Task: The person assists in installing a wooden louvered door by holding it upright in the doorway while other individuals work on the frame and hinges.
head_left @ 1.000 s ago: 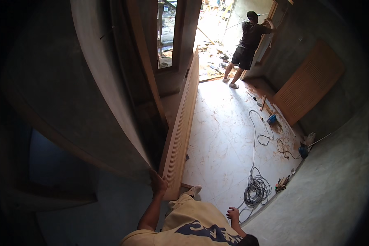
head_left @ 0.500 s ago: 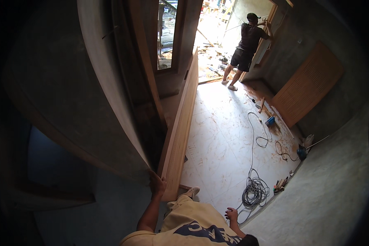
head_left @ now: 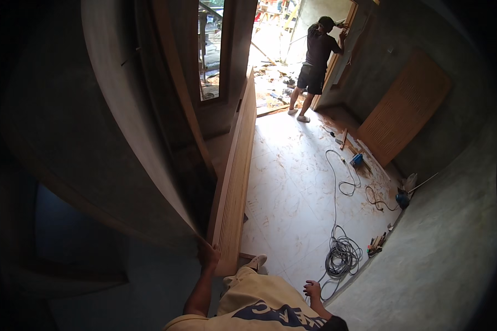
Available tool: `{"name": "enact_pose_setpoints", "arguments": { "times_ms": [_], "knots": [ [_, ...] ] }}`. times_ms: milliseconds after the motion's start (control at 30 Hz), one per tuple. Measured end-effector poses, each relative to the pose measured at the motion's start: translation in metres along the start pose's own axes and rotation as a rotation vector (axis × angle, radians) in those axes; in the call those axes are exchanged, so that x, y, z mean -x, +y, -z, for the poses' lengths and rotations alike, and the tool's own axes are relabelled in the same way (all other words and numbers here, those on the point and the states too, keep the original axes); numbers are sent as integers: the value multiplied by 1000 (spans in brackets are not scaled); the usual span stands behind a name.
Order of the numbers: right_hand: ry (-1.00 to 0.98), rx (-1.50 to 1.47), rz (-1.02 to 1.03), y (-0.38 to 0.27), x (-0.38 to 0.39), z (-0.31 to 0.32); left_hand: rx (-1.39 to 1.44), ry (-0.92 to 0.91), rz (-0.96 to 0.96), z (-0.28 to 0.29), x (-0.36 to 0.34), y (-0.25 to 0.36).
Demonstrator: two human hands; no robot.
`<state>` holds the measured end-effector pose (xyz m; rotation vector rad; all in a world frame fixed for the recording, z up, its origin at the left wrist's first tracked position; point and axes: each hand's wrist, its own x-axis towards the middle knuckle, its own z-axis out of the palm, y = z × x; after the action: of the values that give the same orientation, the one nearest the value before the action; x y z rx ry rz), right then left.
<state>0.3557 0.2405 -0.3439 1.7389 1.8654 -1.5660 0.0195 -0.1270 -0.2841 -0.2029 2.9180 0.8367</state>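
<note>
A long wooden door (head_left: 233,193) with fine grooves along it stands on edge to my left, stretching from beside my legs toward the bright doorway. My left hand (head_left: 208,257) grips the near end of this door, its fingers curled at the edge and partly in shadow. My right hand (head_left: 313,289) hangs at my right side above the floor, fingers loosely bent and apart, holding nothing. Closest to it in the picture is a coil of dark cable (head_left: 342,256) on the floor.
A co-worker (head_left: 316,60) stands at the door frame with arms raised. Another grooved wooden panel (head_left: 406,110) leans on the right wall. Blue power tools (head_left: 357,160), cords, wood strips and dust lie on the pale tiles (head_left: 287,182). A wall edge (head_left: 143,154) rises close at left.
The view has swung slightly to the right, so most things sit further left. The co-worker's head is more bowed. My left hand keeps hold of the door; my right hand still hangs.
</note>
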Motion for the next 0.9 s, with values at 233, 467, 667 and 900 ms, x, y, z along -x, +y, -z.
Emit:
{"name": "enact_pose_setpoints", "arguments": {
  "times_ms": [233, 467, 667, 900],
  "knots": [
    [-10, 22, 38, -3, -3, -2, -72, 57, -33, -7, -1, -5],
    [-6, 54, 34, -10, -1, -5, -72, 80, -26, 2, 1, 0],
    [15, 62, 16, -7, 1, -1, -67, 21, -18, 11, 2, 12],
    [18, 84, 46, -9, -2, -6, -27, 0, 8, 7, 2, 5]
  ]
}}
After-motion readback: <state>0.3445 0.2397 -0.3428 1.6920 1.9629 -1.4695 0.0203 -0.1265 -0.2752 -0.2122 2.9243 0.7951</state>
